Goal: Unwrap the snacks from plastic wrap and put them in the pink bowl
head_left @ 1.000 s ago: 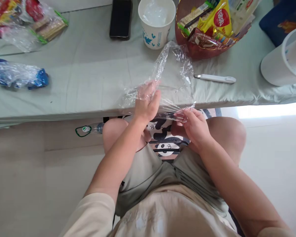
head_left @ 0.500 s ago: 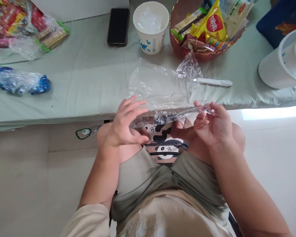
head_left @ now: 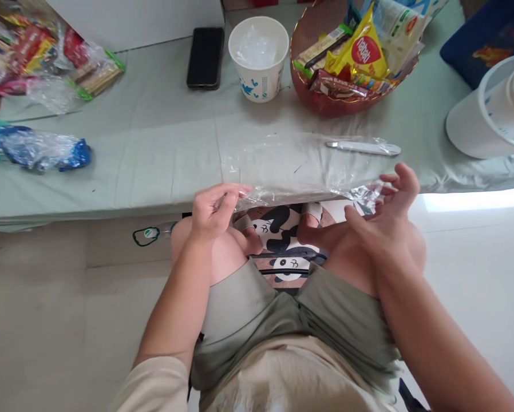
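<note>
A clear plastic bag lies flat over the near edge of the cloth-covered bench, its crinkled front border hanging slightly over my lap. At its left corner, my left hand pinches the film between thumb and fingers. My right hand has its thumb and fingers spread beside the bag's bunched right corner; fingertips are near or touching the film. A slim white tool with a narrow left end lies at the bag's far right, seemingly partly under the film.
Behind the bag stand a paper cup with clear plastic inside, a black phone and a reddish bowl of snacks. Cups in a white bucket sit right. Snack packs and a blue-and-clear wrapped bundle lie left.
The bag has been spread flatter, its bunched far right corner lowered. My left hand has closed onto the left corner. My right hand has moved right and its fingers have opened.
</note>
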Demonstrator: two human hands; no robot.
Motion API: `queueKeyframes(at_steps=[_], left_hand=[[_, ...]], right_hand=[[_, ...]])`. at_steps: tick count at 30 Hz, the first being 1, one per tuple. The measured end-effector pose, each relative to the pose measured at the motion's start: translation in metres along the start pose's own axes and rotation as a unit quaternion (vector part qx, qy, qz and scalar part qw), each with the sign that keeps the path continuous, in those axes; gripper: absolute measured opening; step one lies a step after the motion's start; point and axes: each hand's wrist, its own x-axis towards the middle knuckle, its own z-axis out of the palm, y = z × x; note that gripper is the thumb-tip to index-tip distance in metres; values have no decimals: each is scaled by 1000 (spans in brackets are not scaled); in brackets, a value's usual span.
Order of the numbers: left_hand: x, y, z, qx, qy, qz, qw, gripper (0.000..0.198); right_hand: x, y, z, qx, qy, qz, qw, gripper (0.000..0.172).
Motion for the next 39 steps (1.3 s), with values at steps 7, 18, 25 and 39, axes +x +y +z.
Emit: queueKeyframes(at_steps=[7, 18, 25, 39], left_hand=[[12, -5, 4, 18, 20, -80, 996, 51], [22, -20, 4, 151, 14, -69, 986, 26], [71, -27, 3, 238, -102, -48, 965, 14], [110, -22, 14, 13, -131, -45, 990, 17]], right_hand=[[27, -11, 9, -77, -16, -108, 991, 31], [28, 7, 28, 135, -24, 18, 990, 16], [36, 8, 29, 117, -5, 33, 993, 19], [50, -5, 32, 211, 27, 36, 976, 23]])
